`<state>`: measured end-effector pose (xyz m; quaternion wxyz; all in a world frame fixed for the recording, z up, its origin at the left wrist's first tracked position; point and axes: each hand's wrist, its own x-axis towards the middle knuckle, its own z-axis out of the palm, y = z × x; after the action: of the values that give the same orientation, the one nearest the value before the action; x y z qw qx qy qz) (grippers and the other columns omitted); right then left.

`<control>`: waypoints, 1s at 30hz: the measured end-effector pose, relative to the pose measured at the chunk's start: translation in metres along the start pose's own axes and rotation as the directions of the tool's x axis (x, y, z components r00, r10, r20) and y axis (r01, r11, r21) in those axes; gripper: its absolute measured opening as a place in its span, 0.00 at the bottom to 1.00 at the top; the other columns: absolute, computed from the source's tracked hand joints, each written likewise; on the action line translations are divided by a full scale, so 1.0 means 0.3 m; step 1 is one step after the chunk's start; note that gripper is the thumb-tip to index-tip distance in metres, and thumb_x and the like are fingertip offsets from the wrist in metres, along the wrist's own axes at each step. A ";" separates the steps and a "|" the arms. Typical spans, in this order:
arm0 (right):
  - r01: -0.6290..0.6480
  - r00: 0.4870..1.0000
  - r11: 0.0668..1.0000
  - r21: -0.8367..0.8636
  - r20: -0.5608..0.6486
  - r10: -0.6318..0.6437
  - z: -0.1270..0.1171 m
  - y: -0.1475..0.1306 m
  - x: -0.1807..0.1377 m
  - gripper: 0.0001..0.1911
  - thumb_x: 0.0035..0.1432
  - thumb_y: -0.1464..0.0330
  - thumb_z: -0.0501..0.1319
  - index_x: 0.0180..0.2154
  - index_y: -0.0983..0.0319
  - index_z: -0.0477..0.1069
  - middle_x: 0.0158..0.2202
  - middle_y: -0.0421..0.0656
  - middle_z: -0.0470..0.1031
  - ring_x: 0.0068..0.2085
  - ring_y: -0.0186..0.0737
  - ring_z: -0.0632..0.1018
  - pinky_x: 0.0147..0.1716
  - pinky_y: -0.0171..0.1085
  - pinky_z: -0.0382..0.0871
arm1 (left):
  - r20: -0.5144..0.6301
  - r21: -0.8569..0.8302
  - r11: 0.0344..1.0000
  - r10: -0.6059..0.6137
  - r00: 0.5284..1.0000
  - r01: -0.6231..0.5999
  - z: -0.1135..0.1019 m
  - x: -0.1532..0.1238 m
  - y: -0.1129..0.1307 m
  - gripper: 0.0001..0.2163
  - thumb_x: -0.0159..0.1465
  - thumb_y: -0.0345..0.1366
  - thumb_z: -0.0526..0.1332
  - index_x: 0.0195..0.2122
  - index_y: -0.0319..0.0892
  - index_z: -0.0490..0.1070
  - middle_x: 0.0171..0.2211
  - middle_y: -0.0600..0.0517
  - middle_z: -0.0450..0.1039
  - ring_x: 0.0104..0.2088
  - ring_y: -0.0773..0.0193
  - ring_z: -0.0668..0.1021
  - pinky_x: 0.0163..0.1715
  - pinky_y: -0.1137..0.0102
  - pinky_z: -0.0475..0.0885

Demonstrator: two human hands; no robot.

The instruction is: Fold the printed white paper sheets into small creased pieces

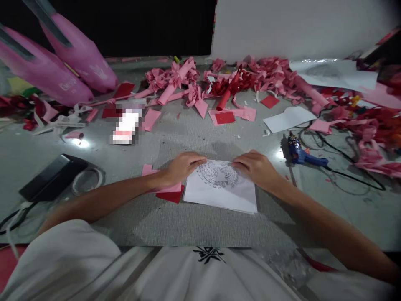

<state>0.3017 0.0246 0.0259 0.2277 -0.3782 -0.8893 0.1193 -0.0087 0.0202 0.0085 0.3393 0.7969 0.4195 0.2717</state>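
A white sheet of paper with a dark ring-shaped drawing on its upper half lies in front of me; its lower edge looks like more than one layer. At its upper left corner is my left hand, fingers closed on the edge. My right hand grips the upper right corner the same way. The fingertips are partly hidden behind the paper's top edge. Under my left wrist lie a pink paper piece and a red paper piece.
Pink and red paper scraps pile along the back. To the right lies a blue glue gun with a black cord. A black power bank and a white cable are at left. Two pink bottle-like objects stand behind, near a blurred-out phone-like shape.
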 end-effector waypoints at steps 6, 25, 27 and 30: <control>-0.306 0.931 0.941 0.141 -0.160 0.327 -0.089 0.014 -0.012 0.09 0.67 0.62 0.67 0.35 0.56 0.83 0.31 0.39 0.84 0.29 0.40 0.81 0.31 0.39 0.71 | -0.047 -0.351 0.924 -0.177 0.983 0.150 0.008 -0.001 0.029 0.16 0.71 0.49 0.65 0.51 0.42 0.82 0.44 0.47 0.86 0.39 0.60 0.85 0.37 0.69 0.77; -0.603 0.711 0.374 0.705 0.263 0.652 -0.031 0.064 -0.058 0.22 0.45 0.55 0.81 0.38 0.61 0.84 0.34 0.46 0.86 0.28 0.41 0.81 0.26 0.40 0.80 | -0.138 -0.602 0.779 -0.317 0.938 0.175 0.022 0.024 -0.033 0.17 0.66 0.50 0.70 0.35 0.38 0.79 0.35 0.46 0.82 0.35 0.60 0.82 0.33 0.68 0.74; -0.615 0.708 0.372 0.695 0.278 0.650 -0.034 0.064 -0.058 0.22 0.44 0.56 0.82 0.38 0.61 0.84 0.34 0.46 0.86 0.29 0.42 0.82 0.27 0.40 0.81 | -0.153 -0.586 0.791 -0.323 0.934 0.178 0.022 0.024 -0.033 0.17 0.66 0.50 0.70 0.35 0.39 0.79 0.34 0.46 0.82 0.34 0.60 0.81 0.32 0.68 0.73; -0.622 0.708 0.364 0.694 0.299 0.640 -0.034 0.066 -0.060 0.24 0.43 0.58 0.82 0.40 0.62 0.84 0.38 0.47 0.86 0.33 0.45 0.84 0.30 0.43 0.83 | -0.170 -0.578 0.797 -0.324 0.931 0.172 0.023 0.025 -0.035 0.18 0.65 0.52 0.71 0.36 0.39 0.80 0.34 0.47 0.82 0.34 0.60 0.81 0.32 0.69 0.73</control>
<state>0.3300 0.0255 0.0213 0.3093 -0.5589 -0.5377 0.5503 -0.0050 0.0289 -0.0027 0.5301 0.5589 0.4651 0.4363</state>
